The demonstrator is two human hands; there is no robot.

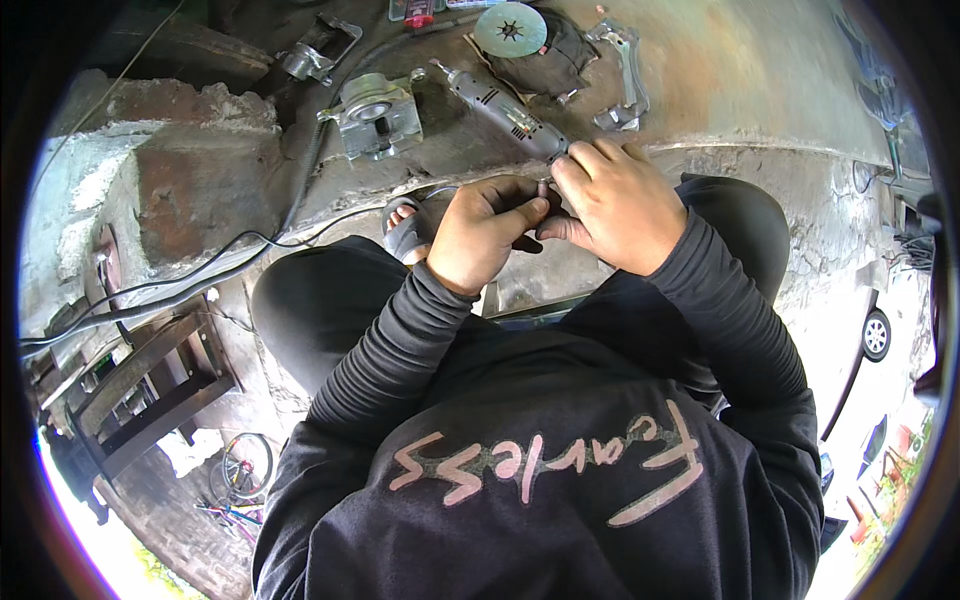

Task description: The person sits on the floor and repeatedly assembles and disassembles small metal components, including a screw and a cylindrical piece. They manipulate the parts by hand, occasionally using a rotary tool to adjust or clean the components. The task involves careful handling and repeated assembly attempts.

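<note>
My left hand is closed, with thumb and fingers pinched around a small dark cylindrical piece whose kind is too small to tell. Close against it, my right hand has its fingers curled and pressed together; what they grip is mostly hidden. Just beyond the fingers lies a grey rotary tool, its rear end close to my right knuckles and its tip pointing away to the left. A metal brake caliper sits left of the tool. To the right, a metal caliper bracket rests on the same surface.
A round greenish disc lies on black cloth at the far side. Another metal part is at the far left. Black cables run along the left. Brick blocks stand there, with a wooden chair-like frame nearer.
</note>
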